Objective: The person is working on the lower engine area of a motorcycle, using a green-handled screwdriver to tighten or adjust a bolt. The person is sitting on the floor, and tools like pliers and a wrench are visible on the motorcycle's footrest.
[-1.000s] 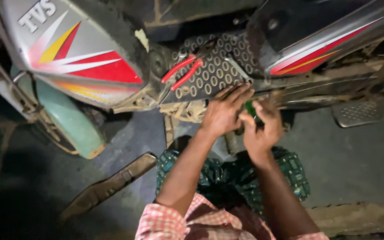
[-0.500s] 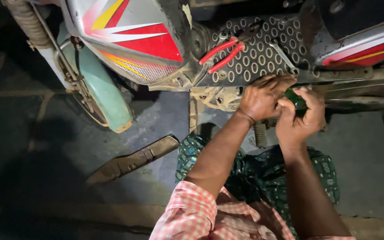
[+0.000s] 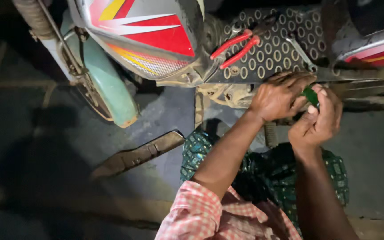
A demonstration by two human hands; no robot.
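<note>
A moped lies across the top of the head view, with a grey side panel (image 3: 147,35) striped red, white and yellow. My right hand (image 3: 318,118) is wrapped around a green tool handle (image 3: 310,95) at the edge of the perforated footboard (image 3: 272,49). My left hand (image 3: 281,95) rests against the footboard's lower edge, fingers touching the same green handle. Red-handled pliers (image 3: 234,46) and a metal spanner (image 3: 301,53) lie on the footboard just above my hands.
A teal front mudguard (image 3: 110,95) hangs at the left. A flat dark metal piece (image 3: 138,153) lies on the concrete floor beside my knee. My green patterned cloth (image 3: 267,175) covers my lap. The surroundings are dark.
The view has shifted, so the moped and my hands sit further right in the frame. Both hands have stayed together on the green handle at the footboard edge.
</note>
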